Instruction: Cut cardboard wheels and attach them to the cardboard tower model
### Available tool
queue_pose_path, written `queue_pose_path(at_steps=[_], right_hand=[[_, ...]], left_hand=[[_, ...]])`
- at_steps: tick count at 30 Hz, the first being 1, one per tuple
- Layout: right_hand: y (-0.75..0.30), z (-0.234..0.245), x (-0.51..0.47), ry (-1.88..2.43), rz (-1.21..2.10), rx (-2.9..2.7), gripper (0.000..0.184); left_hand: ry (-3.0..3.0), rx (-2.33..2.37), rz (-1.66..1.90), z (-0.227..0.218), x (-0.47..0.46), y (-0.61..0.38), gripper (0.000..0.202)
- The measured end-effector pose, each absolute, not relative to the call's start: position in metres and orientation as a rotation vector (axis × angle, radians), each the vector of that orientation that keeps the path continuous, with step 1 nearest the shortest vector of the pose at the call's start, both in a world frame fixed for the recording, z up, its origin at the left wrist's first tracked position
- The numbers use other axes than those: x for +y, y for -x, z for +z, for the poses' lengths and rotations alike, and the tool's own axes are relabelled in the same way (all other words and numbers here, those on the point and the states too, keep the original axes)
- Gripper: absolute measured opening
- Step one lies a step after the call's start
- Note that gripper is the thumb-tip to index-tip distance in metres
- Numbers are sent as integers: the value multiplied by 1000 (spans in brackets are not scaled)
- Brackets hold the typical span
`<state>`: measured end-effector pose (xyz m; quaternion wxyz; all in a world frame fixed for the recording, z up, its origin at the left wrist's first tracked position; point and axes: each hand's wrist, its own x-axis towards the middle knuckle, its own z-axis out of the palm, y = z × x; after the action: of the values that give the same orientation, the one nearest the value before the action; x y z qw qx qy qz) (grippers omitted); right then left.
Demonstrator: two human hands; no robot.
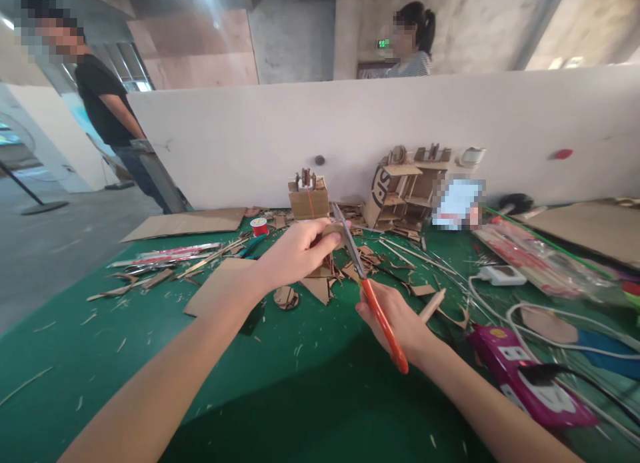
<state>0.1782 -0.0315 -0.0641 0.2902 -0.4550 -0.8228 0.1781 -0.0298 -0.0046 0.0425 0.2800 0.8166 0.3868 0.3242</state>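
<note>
Above the green table (280, 396), the left hand (295, 253) was pinched firmly on a small brown cardboard piece (334, 231). The right hand (404, 313) was curled around the orange-red handle of steel-bladed scissors (369, 289), the blades just beside the piece; contact between them could not be determined. Below the left wrist lay a round brown cardboard disc (286, 298); beyond it stood a red thread spool (259, 227)
</note>
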Motion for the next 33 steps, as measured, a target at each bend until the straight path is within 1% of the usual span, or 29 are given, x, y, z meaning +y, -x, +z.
queue_pose_path(at_steps=[6,12,17,22,26,30,33], right_hand=[[-176,-67,-31,1189,490,-2092,33],[-182,-68,-31,1053,752,-2099,39],[-184,-67,-34,998,754,-2086,42],[-182,-65,-32,1119,680,-2115,38],[-181,-67,-29,1216,566,-2127,30],[-179,-69,-29,1259,555,-2113,24],[-179,-69,-31,1264,549,-2107,24]], left_hand=[[-2005,1016,1011,29,-4,17,23],[-2039,997,919,35,-5,20,24],[-2108,1031,791,44,-7,26,25],[-2131,1002,751,45,-7,28,25],[-2099,991,771,43,-8,26,25],[-2072,986,819,40,-9,24,24],[-2065,964,825,40,-10,23,22]])
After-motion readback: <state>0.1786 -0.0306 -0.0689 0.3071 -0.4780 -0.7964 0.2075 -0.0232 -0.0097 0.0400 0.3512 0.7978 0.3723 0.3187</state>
